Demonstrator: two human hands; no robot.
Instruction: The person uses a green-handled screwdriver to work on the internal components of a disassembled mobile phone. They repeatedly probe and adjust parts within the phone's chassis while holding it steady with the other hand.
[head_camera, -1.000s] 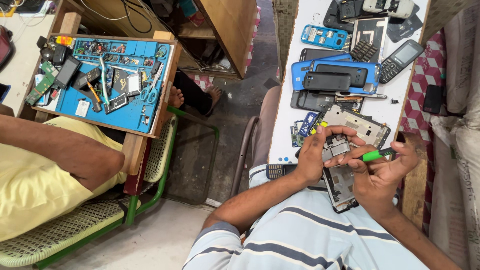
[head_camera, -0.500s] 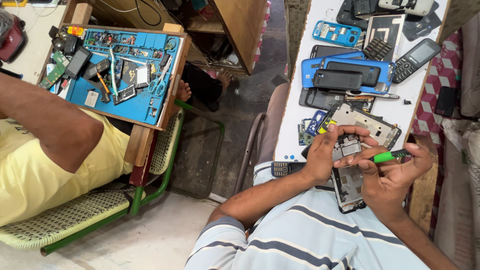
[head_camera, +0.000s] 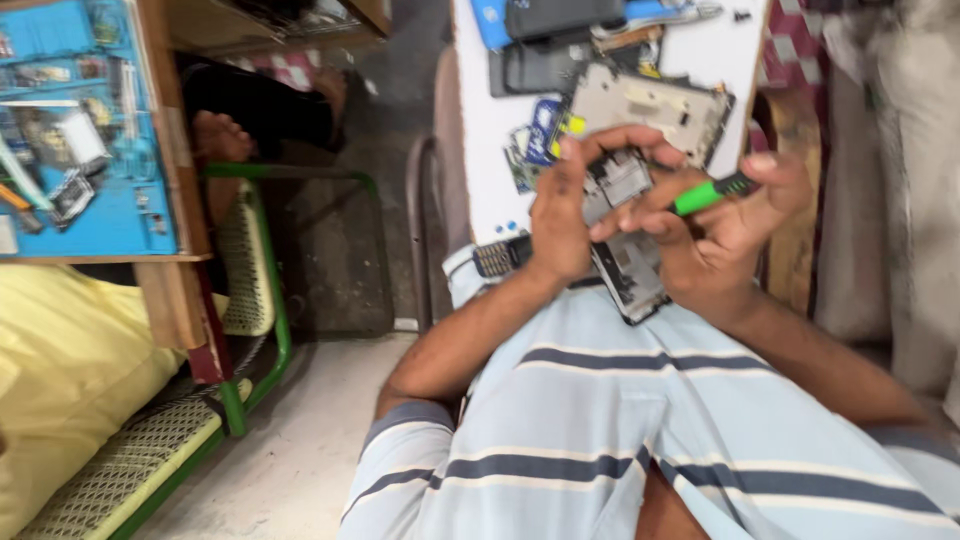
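My left hand (head_camera: 565, 205) grips an opened mobile phone (head_camera: 630, 265) with its circuit board bare, held above my lap over my striped shirt. My right hand (head_camera: 725, 235) holds a green-handled screwdriver (head_camera: 710, 193) across the top of the phone, its tip hidden behind my fingers. A grey phone frame (head_camera: 650, 105) lies on the white table just beyond my hands. A small black keypad phone (head_camera: 500, 257) sits under my left wrist at the table's edge.
The white table (head_camera: 480, 150) carries several phones and covers (head_camera: 560, 20) at the top. At left, another person in a yellow shirt (head_camera: 70, 370) sits on a green chair (head_camera: 250, 300) by a blue tray of tools (head_camera: 80, 130).
The view has swung and closed in, so my hands and the phone look larger and more central. My hands keep the same hold on the phone and screwdriver.
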